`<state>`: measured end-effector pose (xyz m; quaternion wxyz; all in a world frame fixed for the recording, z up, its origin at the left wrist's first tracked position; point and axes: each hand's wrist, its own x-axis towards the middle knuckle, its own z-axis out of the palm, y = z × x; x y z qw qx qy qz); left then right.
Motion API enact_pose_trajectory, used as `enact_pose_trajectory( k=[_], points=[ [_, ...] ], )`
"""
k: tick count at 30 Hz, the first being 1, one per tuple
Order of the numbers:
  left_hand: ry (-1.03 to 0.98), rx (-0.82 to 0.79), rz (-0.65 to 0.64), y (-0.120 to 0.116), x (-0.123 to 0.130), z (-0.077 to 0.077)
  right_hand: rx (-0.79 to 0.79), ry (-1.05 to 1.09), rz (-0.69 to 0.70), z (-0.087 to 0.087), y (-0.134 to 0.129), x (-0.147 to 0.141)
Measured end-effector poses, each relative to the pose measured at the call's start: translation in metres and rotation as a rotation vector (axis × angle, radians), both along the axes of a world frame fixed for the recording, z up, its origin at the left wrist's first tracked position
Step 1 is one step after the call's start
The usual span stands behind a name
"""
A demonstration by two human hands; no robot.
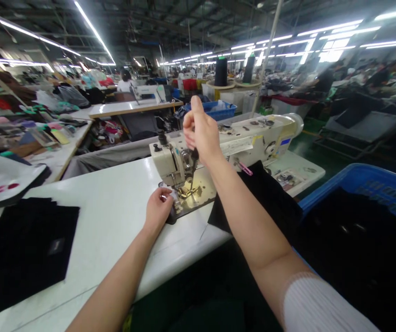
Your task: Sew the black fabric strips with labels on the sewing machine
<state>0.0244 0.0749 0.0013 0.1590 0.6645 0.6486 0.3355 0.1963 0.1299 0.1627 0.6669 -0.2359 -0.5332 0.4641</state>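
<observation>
A white sewing machine (236,136) stands on a pale table. My left hand (159,206) is at the left of its needle area, fingers closed round something too small to name, beside a bit of whitish material. My right hand (203,131) is raised in front of the machine head, thumb up and fingers curled; what they hold, if anything, is hidden. A dark lever-like part (194,157) shows just below it. Black cloth (265,196) lies under my right forearm, at the right of the brass-coloured needle plate (198,189).
Folded black cloth (39,249) lies on the table (104,203) at the left. A blue basket (360,173) with black cloth stands at the right. Black thread cones (220,72) and a thin pole rise behind the machine. Other people sit farther back.
</observation>
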Motion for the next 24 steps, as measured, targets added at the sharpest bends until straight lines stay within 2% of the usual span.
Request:
enact_pose_trajectory(
  k=[3,6,9,11,13,19,24],
  points=[
    [-0.017,-0.003,-0.004,-0.001,0.001,0.003,0.006,0.03,0.128,0.001,-0.006,0.008],
    [-0.025,-0.005,-0.01,-0.001,0.002,0.004,0.086,0.022,0.246,0.002,-0.01,0.015],
    [-0.026,-0.004,-0.017,-0.002,0.002,0.004,0.161,0.003,0.317,0.002,-0.011,0.019],
    [-0.018,-0.004,-0.021,-0.002,0.002,0.003,0.149,-0.026,0.335,0.002,-0.011,0.019],
    [-0.007,-0.006,-0.022,-0.002,0.002,0.003,0.107,-0.039,0.299,0.003,-0.011,0.016],
    [0.025,-0.023,-0.025,-0.001,0.004,0.0,-0.02,0.061,0.045,0.005,-0.01,-0.001],
    [0.047,-0.034,-0.026,-0.002,0.005,0.001,-0.044,0.094,-0.087,0.005,-0.007,-0.009]
  ],
)
